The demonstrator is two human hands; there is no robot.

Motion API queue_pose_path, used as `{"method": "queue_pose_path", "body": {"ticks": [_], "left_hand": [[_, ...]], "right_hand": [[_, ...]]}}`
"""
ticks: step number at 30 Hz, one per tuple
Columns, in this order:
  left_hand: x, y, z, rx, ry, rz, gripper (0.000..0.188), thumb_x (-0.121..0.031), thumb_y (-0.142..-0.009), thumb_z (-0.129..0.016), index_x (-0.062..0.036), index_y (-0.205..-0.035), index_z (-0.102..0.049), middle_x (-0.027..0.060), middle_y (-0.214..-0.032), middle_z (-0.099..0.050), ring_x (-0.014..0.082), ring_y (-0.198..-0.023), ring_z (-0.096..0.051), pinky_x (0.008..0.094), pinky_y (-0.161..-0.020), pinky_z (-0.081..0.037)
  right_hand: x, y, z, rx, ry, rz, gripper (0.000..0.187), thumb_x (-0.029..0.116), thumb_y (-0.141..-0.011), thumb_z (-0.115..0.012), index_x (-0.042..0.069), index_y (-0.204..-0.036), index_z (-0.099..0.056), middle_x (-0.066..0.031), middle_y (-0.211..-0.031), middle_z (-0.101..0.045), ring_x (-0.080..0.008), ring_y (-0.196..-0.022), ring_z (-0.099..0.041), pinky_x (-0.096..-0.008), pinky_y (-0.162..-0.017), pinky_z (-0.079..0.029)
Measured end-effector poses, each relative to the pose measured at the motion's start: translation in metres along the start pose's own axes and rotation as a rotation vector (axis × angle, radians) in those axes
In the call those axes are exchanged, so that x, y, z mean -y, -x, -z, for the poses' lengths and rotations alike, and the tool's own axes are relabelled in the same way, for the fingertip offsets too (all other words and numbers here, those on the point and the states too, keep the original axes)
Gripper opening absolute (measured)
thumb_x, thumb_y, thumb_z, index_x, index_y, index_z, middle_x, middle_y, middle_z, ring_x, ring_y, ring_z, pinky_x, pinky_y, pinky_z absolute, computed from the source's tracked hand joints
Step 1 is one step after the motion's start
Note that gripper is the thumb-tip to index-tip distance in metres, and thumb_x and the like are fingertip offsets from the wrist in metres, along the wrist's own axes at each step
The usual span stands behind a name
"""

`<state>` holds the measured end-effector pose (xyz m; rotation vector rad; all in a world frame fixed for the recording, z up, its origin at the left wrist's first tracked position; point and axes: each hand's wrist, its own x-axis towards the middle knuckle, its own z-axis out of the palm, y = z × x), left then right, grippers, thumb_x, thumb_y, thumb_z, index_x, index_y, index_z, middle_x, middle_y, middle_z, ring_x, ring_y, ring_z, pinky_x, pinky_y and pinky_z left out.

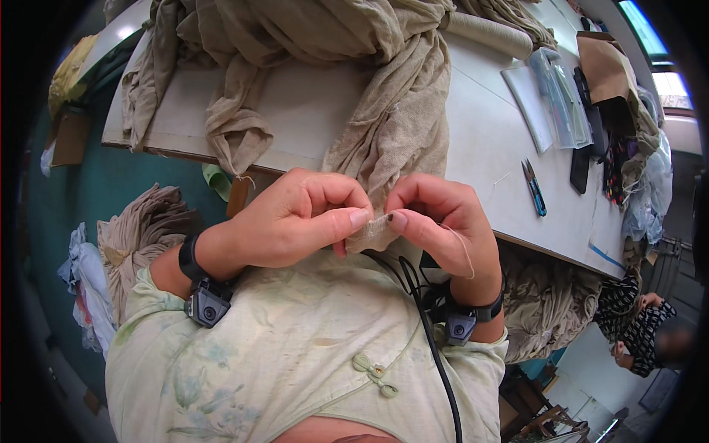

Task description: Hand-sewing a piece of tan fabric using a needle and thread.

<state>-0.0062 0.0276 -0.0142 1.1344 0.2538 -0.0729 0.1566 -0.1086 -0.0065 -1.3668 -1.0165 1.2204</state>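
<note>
A long piece of beige woven fabric (402,111) hangs over the table's front edge toward me. My left hand (299,218) pinches its lower edge between thumb and forefinger. Close beside it, my right hand (443,221) pinches the same edge, thumb tip against the cloth. Between the two thumbs a short stretch of the edge (373,235) shows, with what looks like a seam. A loose pale thread (467,255) trails over the right hand. Whether a needle sits between the right fingertips is too small to tell.
On the white table (480,125) lie thread snips (534,189), a clear plastic folder (560,100), a dark phone (580,170) and a roll of beige cloth (487,35). Bundled fabric (148,229) stands at my left. A cable (432,332) runs down my front. Another person (635,325) is at far right.
</note>
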Motion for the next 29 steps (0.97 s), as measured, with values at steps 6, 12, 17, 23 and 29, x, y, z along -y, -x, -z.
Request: {"method": "queue_pose_path", "body": {"ticks": [6, 12, 17, 23, 29], "left_hand": [[0.000, 0.002, 0.000, -0.001, 0.062, 0.023, 0.009, -0.007, -0.083, -0.059, 0.0005, -0.089, -0.057, -0.0010, -0.079, -0.056, 0.0035, -0.071, -0.050, 0.0184, -0.063, -0.043], [0.007, -0.003, 0.004, 0.006, -0.058, -0.178, 0.009, 0.000, -0.080, -0.060, 0.0018, -0.088, -0.056, 0.0002, -0.082, -0.054, 0.0059, -0.076, -0.051, 0.0201, -0.065, -0.040], [0.008, -0.009, 0.002, 0.002, 0.090, -0.049, 0.005, -0.003, -0.084, -0.057, 0.0011, -0.087, -0.057, 0.0015, -0.081, -0.056, 0.0073, -0.074, -0.052, 0.0213, -0.066, -0.043], [-0.001, -0.015, 0.004, 0.013, 0.018, -0.003, 0.022, -0.017, -0.091, -0.047, 0.0026, -0.093, -0.057, 0.0054, -0.086, -0.059, 0.0113, -0.076, -0.056, 0.0241, -0.068, -0.047], [-0.008, -0.021, 0.001, 0.018, -0.037, 0.066, 0.026, -0.020, -0.091, -0.046, 0.0027, -0.097, -0.057, 0.0072, -0.089, -0.060, 0.0135, -0.080, -0.059, 0.0278, -0.073, -0.050]], "right_hand": [[0.000, -0.001, 0.000, 0.002, -0.029, -0.030, 0.006, 0.007, -0.084, -0.056, 0.001, -0.081, -0.055, 0.0068, -0.067, -0.048, 0.0001, -0.060, -0.040, -0.0166, -0.050, -0.033], [-0.004, -0.002, 0.000, 0.015, -0.034, -0.003, 0.006, 0.007, -0.083, -0.057, 0.001, -0.080, -0.056, 0.0074, -0.065, -0.048, 0.0005, -0.059, -0.039, -0.0167, -0.049, -0.031], [-0.002, 0.000, -0.005, -0.031, -0.026, 0.095, 0.007, 0.006, -0.083, -0.057, 0.000, -0.079, -0.056, 0.0058, -0.067, -0.050, -0.0010, -0.060, -0.041, -0.0177, -0.051, -0.034], [-0.003, -0.001, 0.009, -0.094, -0.018, -0.003, 0.009, 0.008, -0.083, -0.057, -0.001, -0.081, -0.056, 0.0032, -0.070, -0.053, -0.0026, -0.064, -0.045, -0.0185, -0.055, -0.038], [-0.006, 0.001, 0.013, -0.095, -0.082, 0.026, 0.009, 0.009, -0.084, -0.057, 0.000, -0.084, -0.057, 0.0029, -0.073, -0.054, -0.0023, -0.066, -0.047, -0.0186, -0.057, -0.039]]}}
